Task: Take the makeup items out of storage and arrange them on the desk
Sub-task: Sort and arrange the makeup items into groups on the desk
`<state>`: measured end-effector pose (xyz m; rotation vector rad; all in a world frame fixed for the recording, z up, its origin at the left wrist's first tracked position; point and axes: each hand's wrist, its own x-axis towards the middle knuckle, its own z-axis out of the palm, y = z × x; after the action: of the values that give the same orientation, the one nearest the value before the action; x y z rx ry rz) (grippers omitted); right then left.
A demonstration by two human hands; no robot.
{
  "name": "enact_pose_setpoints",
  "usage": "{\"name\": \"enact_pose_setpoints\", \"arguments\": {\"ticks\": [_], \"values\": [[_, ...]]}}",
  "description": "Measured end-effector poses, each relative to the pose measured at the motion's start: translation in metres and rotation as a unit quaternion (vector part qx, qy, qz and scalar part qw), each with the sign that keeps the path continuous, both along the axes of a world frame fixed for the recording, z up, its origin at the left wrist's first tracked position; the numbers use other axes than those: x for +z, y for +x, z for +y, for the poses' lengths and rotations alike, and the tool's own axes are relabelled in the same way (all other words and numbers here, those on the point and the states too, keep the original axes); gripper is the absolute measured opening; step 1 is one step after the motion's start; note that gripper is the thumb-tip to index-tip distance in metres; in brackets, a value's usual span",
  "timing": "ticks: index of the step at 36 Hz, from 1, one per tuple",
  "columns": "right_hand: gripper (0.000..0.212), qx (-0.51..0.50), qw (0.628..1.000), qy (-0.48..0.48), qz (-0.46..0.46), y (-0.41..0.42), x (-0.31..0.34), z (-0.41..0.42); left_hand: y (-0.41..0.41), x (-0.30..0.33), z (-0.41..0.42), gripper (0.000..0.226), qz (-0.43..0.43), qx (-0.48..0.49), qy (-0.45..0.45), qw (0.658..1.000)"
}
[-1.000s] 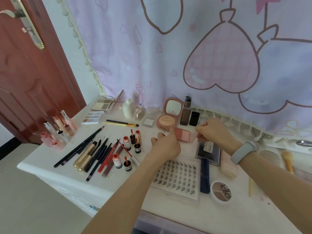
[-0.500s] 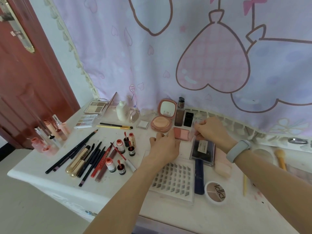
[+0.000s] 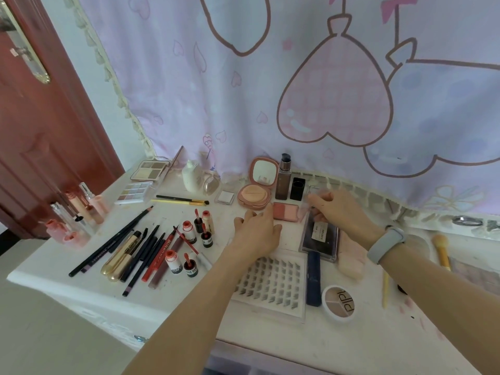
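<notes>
The white tabletop (image 3: 311, 345) carries makeup spread from its left edge to its right. Near the back edge the left hand (image 3: 258, 231) touches the blush (image 3: 285, 211) with loosely curled fingers. The right hand (image 3: 339, 209) pinches its clear lid (image 3: 311, 197).

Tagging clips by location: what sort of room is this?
Probably a bedroom with a makeshift vanity: a white desk strewn with makeup, a heart-print curtain behind it, and a wooden door alongside.

Bright diffuse daylight through translucent pink heart-print curtain (image 3: 270, 90), soft faint shadows, wide-angle edge bending, slight blur throughout
</notes>
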<state>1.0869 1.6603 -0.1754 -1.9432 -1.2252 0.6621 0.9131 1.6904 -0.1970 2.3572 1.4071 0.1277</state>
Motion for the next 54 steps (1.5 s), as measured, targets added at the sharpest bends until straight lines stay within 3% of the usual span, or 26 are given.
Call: {"name": "enact_pose_setpoints", "arguments": {"ticks": [2, 4, 8, 10, 13, 16, 20, 28, 33, 39, 48, 54], "values": [[0.036, -0.008, 0.997, 0.035, -0.074, 0.002, 0.001, -0.01, -0.007, 0.002, -0.006, 0.049, -0.014, -0.001, 0.016, 1.0], [0.023, 0.014, 0.989, 0.09, -0.119, -0.002, 0.003, -0.024, -0.017, 0.003, -0.015, 0.046, -0.044, 0.007, 0.031, 0.999], [0.015, 0.15, 0.961, 0.113, -0.201, -0.022, 0.002, -0.052, -0.04, 0.004, -0.039, 0.041, -0.129, 0.037, 0.046, 0.99], [0.026, 0.222, 0.936, 0.077, -0.262, -0.035, -0.001, -0.062, -0.051, 0.003, -0.051, 0.038, -0.168, 0.052, 0.062, 0.982], [0.061, 0.321, 0.881, 0.007, -0.348, -0.054, -0.01, -0.07, -0.063, 0.0, -0.068, 0.032, -0.229, 0.066, 0.086, 0.967], [0.089, 0.381, 0.841, -0.055, -0.379, -0.072, -0.023, -0.072, -0.075, -0.004, -0.084, 0.027, -0.282, 0.092, 0.094, 0.95], [0.097, 0.408, 0.819, -0.082, -0.395, -0.085, -0.03, -0.065, -0.085, -0.005, -0.096, 0.023, -0.355, 0.144, 0.073, 0.921], [0.09, 0.389, 0.827, -0.057, -0.402, -0.09, -0.032, -0.065, -0.096, -0.007, -0.116, 0.023, -0.426, 0.194, 0.055, 0.882], [0.084, 0.381, 0.845, -0.03, -0.373, -0.079, -0.035, -0.074, -0.091, -0.013, -0.125, 0.024, -0.448, 0.208, 0.046, 0.868], [0.082, 0.38, 0.841, -0.028, -0.383, -0.06, -0.033, -0.087, -0.08, -0.018, -0.131, 0.033, -0.467, 0.208, 0.045, 0.858], [0.079, 0.379, 0.84, -0.017, -0.388, -0.031, -0.03, -0.111, -0.064, -0.033, -0.135, 0.025, -0.446, 0.206, 0.037, 0.87], [0.077, 0.381, 0.846, -0.003, -0.372, -0.017, -0.028, -0.122, -0.059, -0.039, -0.137, 0.026, -0.356, 0.182, 0.069, 0.914]]}}
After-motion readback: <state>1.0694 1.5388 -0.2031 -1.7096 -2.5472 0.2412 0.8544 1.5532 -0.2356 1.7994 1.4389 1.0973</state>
